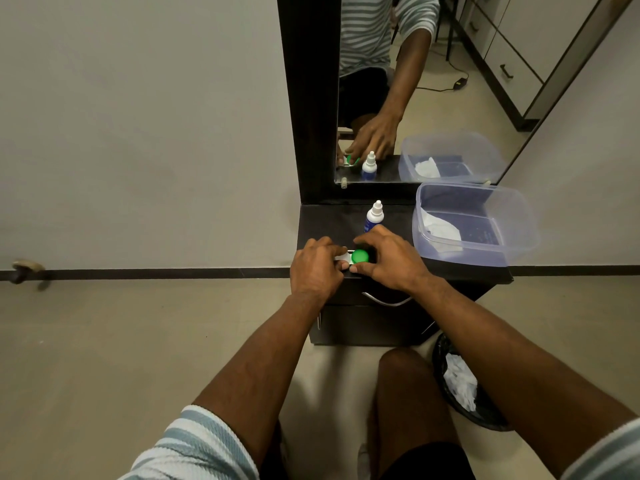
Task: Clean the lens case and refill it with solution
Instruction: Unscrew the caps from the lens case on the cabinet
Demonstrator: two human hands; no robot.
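A white lens case (342,258) with a round green cap (360,257) lies near the front edge of a small dark cabinet top (325,220). My left hand (317,268) holds the case's white left end with curled fingers. My right hand (391,259) grips the green cap between thumb and fingers. Just behind my right hand stands a small solution bottle (374,216), white on top with a blue label and its cap on.
A clear plastic tub (519,216) holding a crumpled tissue (441,230) sits at the right of the cabinet top. A mirror (433,81) rises behind. A black bin (453,379) with white waste stands on the floor at right. A drawer handle (386,301) sits below my hands.
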